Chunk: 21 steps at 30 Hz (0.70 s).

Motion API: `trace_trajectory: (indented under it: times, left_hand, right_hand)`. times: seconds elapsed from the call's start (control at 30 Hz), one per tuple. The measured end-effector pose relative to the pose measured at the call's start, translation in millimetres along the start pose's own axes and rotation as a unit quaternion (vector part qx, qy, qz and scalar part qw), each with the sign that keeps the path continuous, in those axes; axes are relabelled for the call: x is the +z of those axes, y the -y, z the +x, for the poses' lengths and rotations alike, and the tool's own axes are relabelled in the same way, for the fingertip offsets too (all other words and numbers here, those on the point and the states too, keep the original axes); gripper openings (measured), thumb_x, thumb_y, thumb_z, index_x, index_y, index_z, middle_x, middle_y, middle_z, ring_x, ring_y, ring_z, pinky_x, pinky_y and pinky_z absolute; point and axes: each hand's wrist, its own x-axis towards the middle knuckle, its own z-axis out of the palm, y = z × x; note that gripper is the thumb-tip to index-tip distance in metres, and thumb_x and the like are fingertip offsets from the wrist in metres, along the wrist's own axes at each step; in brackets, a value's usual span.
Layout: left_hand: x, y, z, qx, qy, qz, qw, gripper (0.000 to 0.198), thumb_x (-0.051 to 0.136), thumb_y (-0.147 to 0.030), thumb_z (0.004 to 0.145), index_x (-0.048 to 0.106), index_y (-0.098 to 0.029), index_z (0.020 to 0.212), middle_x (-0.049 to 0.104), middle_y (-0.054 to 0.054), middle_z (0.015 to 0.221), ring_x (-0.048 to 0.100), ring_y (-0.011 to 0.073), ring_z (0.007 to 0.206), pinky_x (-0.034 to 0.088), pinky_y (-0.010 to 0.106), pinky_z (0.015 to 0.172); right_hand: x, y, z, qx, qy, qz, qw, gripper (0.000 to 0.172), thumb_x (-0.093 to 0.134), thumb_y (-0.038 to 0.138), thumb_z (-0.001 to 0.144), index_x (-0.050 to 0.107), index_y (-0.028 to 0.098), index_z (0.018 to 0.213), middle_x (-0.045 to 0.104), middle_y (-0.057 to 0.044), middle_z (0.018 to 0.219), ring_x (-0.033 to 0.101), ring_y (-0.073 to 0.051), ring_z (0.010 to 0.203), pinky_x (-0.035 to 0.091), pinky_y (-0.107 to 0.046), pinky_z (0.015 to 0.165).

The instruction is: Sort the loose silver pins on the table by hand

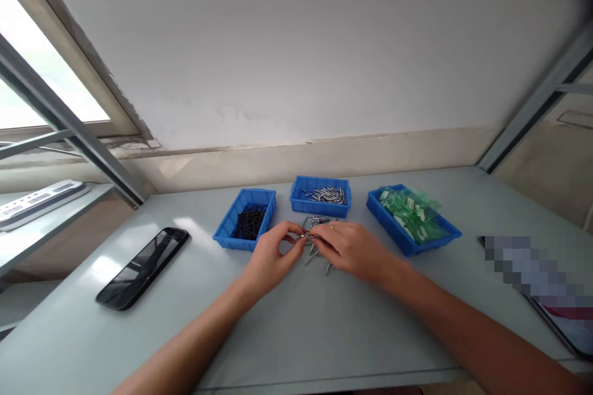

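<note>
My left hand (273,256) is closed in a pinch, thumb and forefinger meeting on a small silver screw (304,236). Opposite it, my right hand (354,250) pinches at the same spot, its fingertips touching those of the left or nearly so. Fingers cover most of the held piece. Under and around the fingertips, loose silver screws (313,252) lie on the grey table (296,327), several of them partly hidden by my right hand.
Behind my hands stands a blue bin (296,205) of silver screws. Another blue bin (223,239) with black screws is to the left; a third (407,250) at right holds green plastic bags (410,213). A black phone (143,268) lies left, a blurred-out device (551,296) right.
</note>
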Motion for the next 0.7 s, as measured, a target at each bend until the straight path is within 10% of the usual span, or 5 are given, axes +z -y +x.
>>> trace_trajectory:
  times: [0.7]
  left_hand:
    - [-0.8, -1.0, -0.2, 0.036, -0.026, 0.036, 0.998, 0.010, 0.055, -0.025, 0.083, 0.061, -0.018, 0.086, 0.063, 0.001, 0.076, 0.058, 0.0133, 0.070, 0.047, 0.024, 0.064]
  right_hand:
    - [2.1, -1.9, -1.4, 0.012, 0.013, -0.016, 1.000, 0.020, 0.038, 0.022, 0.093, 0.057, 0.017, 0.096, 0.066, -0.005, 0.081, 0.062, -0.017, 0.077, 0.044, -0.028, 0.067]
